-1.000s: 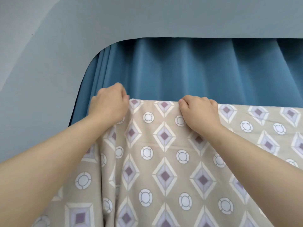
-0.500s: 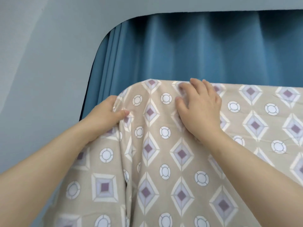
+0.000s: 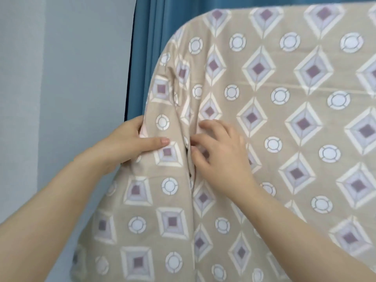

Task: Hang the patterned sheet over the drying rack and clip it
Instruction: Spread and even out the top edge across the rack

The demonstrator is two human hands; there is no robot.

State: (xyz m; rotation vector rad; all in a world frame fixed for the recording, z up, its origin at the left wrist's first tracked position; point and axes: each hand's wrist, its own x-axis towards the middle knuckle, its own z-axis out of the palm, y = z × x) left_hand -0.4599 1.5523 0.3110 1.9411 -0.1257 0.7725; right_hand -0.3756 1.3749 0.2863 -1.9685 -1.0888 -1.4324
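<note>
Hanging from a top edge in the upper right of the frame, the sheet (image 3: pixel 289 127) already drapes over something hidden beneath it, presumably the rack. The left hand (image 3: pixel 130 143), at mid-left, clamps the sheet's side edge, thumb on the front and fingers behind. The right hand (image 3: pixel 219 157), at centre, has bent fingers on a vertical fold; I cannot tell whether it pinches or only presses. Judging by this, draping is largely done, the left side needs smoothing, and clipping is not yet begun: no clip shows. A curtain (image 3: pixel 146 37) hangs behind.
</note>
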